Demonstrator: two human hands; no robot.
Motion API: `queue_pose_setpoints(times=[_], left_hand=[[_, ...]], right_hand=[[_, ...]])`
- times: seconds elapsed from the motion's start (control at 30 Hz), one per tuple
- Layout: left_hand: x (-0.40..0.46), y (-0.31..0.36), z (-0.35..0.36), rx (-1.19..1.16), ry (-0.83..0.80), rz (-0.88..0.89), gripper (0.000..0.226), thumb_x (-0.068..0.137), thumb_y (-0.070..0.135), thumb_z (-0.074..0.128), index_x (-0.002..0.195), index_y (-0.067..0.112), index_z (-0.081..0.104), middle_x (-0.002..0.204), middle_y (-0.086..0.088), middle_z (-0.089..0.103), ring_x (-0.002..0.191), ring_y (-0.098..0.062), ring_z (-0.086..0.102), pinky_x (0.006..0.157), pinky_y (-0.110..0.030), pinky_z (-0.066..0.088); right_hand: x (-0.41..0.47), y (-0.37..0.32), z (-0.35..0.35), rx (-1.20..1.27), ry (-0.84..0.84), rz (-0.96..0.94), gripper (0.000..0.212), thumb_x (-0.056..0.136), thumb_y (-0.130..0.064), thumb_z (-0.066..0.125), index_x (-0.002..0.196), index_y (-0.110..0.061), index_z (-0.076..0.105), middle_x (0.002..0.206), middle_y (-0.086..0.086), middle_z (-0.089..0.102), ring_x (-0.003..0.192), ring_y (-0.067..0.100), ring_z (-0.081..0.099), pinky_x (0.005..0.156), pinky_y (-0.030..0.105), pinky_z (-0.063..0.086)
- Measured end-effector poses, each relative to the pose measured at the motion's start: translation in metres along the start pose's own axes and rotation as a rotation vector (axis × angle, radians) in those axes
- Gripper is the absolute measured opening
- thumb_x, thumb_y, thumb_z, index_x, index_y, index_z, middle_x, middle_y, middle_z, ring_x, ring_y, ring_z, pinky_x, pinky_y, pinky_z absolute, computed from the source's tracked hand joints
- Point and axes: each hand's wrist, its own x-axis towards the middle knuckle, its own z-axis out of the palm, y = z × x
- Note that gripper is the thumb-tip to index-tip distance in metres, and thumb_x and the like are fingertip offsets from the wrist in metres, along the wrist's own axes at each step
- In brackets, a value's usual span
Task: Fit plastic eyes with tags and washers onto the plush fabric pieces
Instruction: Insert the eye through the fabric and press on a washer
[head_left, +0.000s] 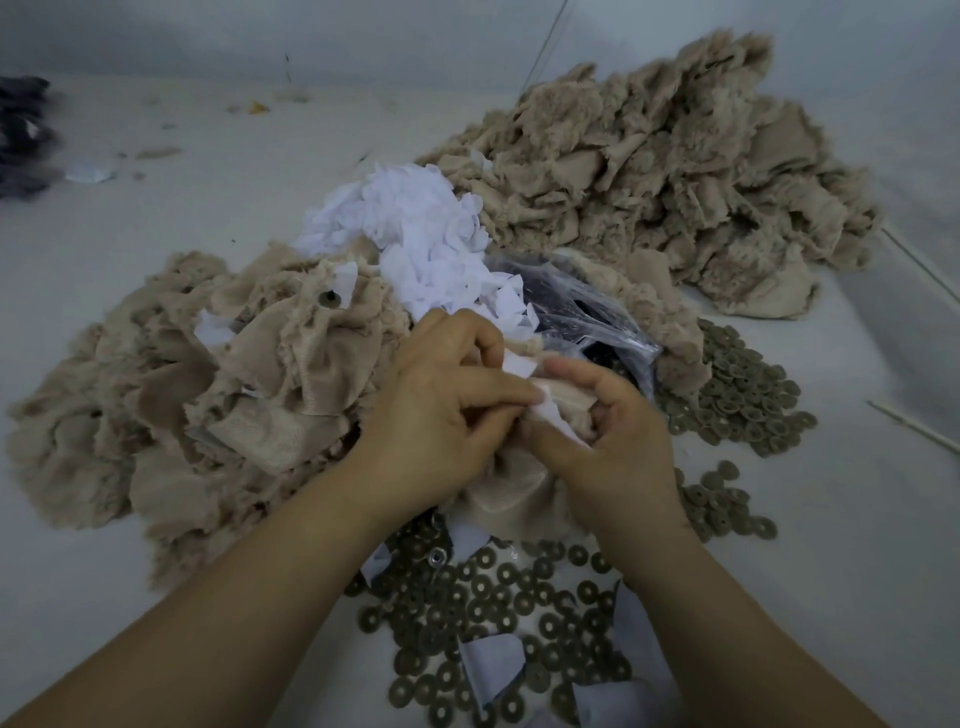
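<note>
Both hands meet at the centre over one beige plush piece (511, 493). My left hand (441, 410) and my right hand (613, 436) both pinch the piece and a white tag (545, 410) lying on it. A second tag edge (519, 366) sticks up between the fingers. No plastic eye shows in the hands; the fingers hide that spot. Round olive washers (498, 613) lie scattered in front of me. A clear bag of dark eyes (582, 312) sits just behind my hands.
A heap of plush pieces (208, 395) lies at the left, one showing a fitted washer (329, 299). A larger plush heap (649, 171) fills the back right. White tags (415, 234) are piled in the middle. More washers (737, 389) lie at the right. Dark cloth (21, 135) sits far left.
</note>
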Motion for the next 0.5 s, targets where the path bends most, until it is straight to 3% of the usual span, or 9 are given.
queue_pose_setpoints(times=[0.1,0.2,0.37,0.43,0.5], left_hand=[[-0.011,-0.004,0.002,-0.079,-0.061,-0.091,0.026,0.084,0.003,0.060,0.096,0.015,0.080,0.094,-0.011,0.057,0.090,-0.030,0.052,0.074,-0.039,0.044],[-0.013,0.002,-0.001,-0.102,-0.033,-0.155,0.033,0.081,0.002,0.054,0.101,0.014,0.077,0.094,-0.007,0.051,0.091,-0.025,0.050,0.075,-0.024,0.040],[-0.020,0.028,-0.002,-0.238,0.099,-0.265,0.014,0.087,0.034,0.064,0.085,0.021,0.071,0.067,0.007,0.057,0.062,-0.008,0.055,0.057,-0.018,0.044],[-0.023,0.037,0.002,-0.233,0.077,-0.454,0.032,0.080,0.051,0.069,0.072,0.022,0.059,0.056,0.004,0.056,0.049,-0.010,0.053,0.047,-0.017,0.041],[-0.023,0.041,0.007,-0.229,-0.035,-0.620,0.044,0.075,0.058,0.069,0.062,0.017,0.060,0.050,0.002,0.058,0.041,-0.009,0.051,0.043,-0.017,0.038]], right_hand=[[0.000,0.000,0.000,0.034,0.003,0.056,0.046,0.075,-0.025,0.085,0.118,-0.023,0.066,0.104,-0.005,0.072,0.088,0.008,0.070,0.074,0.028,0.059],[-0.001,0.000,0.002,0.050,0.010,0.061,0.043,0.076,-0.019,0.085,0.114,-0.023,0.067,0.101,-0.002,0.074,0.085,0.010,0.072,0.072,0.032,0.060],[0.000,0.000,0.002,0.052,0.015,0.092,0.038,0.079,-0.015,0.082,0.114,-0.020,0.069,0.098,0.004,0.075,0.084,0.017,0.074,0.073,0.041,0.062],[0.000,0.000,0.001,0.036,0.019,0.086,0.038,0.079,-0.006,0.079,0.111,-0.022,0.069,0.095,0.001,0.076,0.082,0.014,0.073,0.072,0.037,0.062],[0.001,0.000,0.000,0.038,0.012,0.079,0.042,0.077,0.004,0.075,0.107,-0.026,0.069,0.093,0.001,0.076,0.081,0.010,0.073,0.071,0.029,0.062]])
